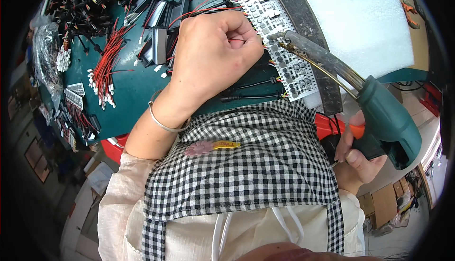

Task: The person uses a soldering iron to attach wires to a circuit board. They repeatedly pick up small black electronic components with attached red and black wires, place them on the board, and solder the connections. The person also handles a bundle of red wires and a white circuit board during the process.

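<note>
My left hand [213, 54] rests as a closed fist on the green work mat [132, 90], pinching a thin red wire [237, 40] against the edge of a white panel of small circuit boards [277, 28]. My right hand [355, 154] grips the handle of a green soldering gun [386, 119] with an orange trigger. The gun's metal barrel and tip [284, 38] reach up-left to the panel, just right of my left fingers. Black leads with red wires run from the panel under my left hand.
A bundle of red wires with white plugs [106, 66] lies at left, black parts and connectors [90, 0] at top left, black rectangular housings [161, 33] behind my wrist. A white foam sheet [360, 19] lies at top right. A checked apron [246, 166] covers my lap.
</note>
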Tool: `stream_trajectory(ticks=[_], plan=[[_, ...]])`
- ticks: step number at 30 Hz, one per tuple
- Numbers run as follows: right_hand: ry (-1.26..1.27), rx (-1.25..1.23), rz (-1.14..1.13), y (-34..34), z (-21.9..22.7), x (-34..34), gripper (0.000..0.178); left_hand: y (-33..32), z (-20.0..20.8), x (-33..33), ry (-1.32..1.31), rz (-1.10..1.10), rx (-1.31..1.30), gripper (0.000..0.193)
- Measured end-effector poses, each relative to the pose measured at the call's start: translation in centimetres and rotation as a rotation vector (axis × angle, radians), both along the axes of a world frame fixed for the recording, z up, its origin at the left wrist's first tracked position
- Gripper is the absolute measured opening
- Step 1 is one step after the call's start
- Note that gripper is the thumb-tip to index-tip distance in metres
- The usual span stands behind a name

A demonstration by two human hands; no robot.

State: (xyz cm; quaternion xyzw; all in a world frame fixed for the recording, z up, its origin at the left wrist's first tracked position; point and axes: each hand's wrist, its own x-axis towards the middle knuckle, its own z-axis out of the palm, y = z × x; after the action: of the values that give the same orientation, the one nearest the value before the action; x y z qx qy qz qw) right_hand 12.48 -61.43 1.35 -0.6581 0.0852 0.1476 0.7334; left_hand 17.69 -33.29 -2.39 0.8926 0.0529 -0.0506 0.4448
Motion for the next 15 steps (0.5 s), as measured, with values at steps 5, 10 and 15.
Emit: stream_trajectory(ticks=[5, 10, 15], plan=[[0.036, -0.083, -0.006, 0.0, 0.1, -0.3, 0.063, -0.1, 0.0, 0.1, 0.006, 0.006, -0.031, 0.010], [0.051, -0.085, 0.001, 0.4, 0.2, 0.0, 0.059, -0.1, -0.1, 0.0, -0.005, 0.014, -0.050, 0.010], [0.067, -0.075, -0.023, 1.1, 0.5, 0.2, 0.055, 0.0, -0.1, 0.1, -0.016, 0.001, -0.023, 0.010]])
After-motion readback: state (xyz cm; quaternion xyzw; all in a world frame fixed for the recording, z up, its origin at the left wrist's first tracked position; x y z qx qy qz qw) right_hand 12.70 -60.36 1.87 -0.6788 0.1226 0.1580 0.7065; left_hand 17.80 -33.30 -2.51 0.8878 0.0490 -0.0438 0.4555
